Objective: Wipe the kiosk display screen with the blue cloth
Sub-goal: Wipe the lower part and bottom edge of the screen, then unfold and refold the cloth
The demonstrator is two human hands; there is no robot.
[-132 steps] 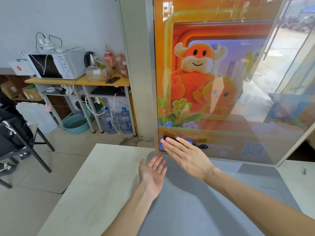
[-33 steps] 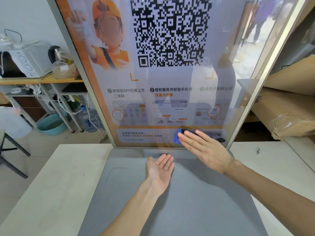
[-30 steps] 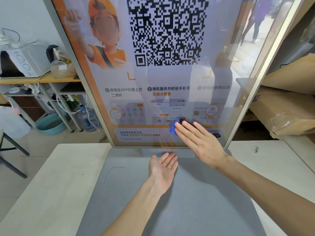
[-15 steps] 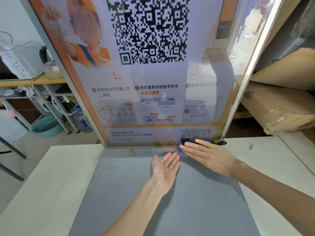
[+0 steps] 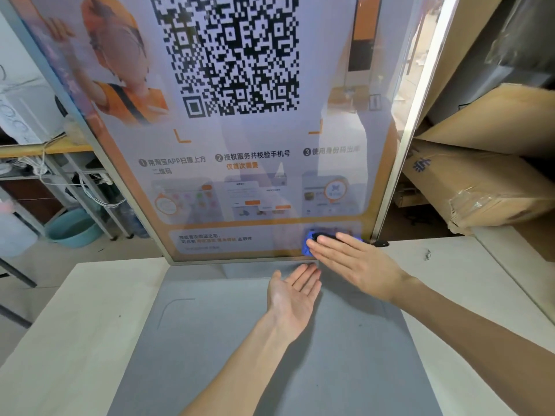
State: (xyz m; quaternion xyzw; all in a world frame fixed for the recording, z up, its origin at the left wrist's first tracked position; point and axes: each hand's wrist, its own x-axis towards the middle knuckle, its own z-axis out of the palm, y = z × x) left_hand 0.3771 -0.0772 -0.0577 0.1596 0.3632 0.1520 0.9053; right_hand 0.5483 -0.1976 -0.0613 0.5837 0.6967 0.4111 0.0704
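The kiosk display screen [image 5: 240, 145] stands upright in a silver frame and shows a large QR code with orange graphics. My right hand [image 5: 354, 265] lies flat with straight fingers, pressing the blue cloth [image 5: 307, 246] against the screen's lower right corner. Only a small blue edge of the cloth shows past my fingertips. My left hand [image 5: 291, 298] hovers palm up over the grey base [image 5: 210, 340], fingers relaxed, holding nothing.
The grey base sits on a white platform [image 5: 75, 325]. Cardboard boxes [image 5: 480, 187] are stacked to the right of the frame. To the left stand a shelf with cables [image 5: 45, 163] and a teal basin [image 5: 72, 228] on the floor.
My right hand with the cloth slid down from mid-lower screen to the bottom edge, then right toward the lower right corner. The left hand stayed palm up in about the same place.
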